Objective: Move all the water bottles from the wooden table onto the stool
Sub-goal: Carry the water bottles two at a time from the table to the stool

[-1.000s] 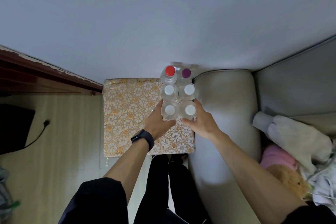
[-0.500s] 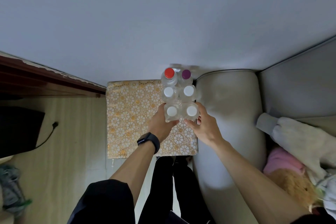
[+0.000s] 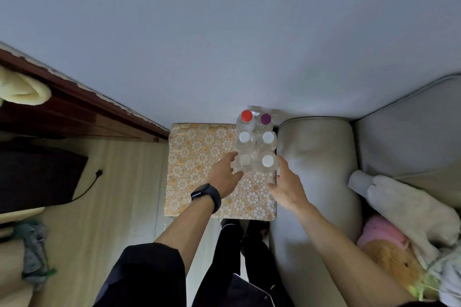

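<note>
six clear bottles (image 3: 245,138) | upright, paired rows | patterned stool (image 3: 197,157) right edge

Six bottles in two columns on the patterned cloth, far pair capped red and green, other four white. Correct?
One detail is off: the far pair has a red cap and a purple cap, not a green one, as the head view shows. The rest holds: six bottles in two columns on the patterned cloth, the other four capped white.

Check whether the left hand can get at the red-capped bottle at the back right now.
Probably yes. Two white-capped bottles stand between the left hand and the red-capped bottle, but the patterned cloth left of that column is bare, so a side approach looks free.
</note>
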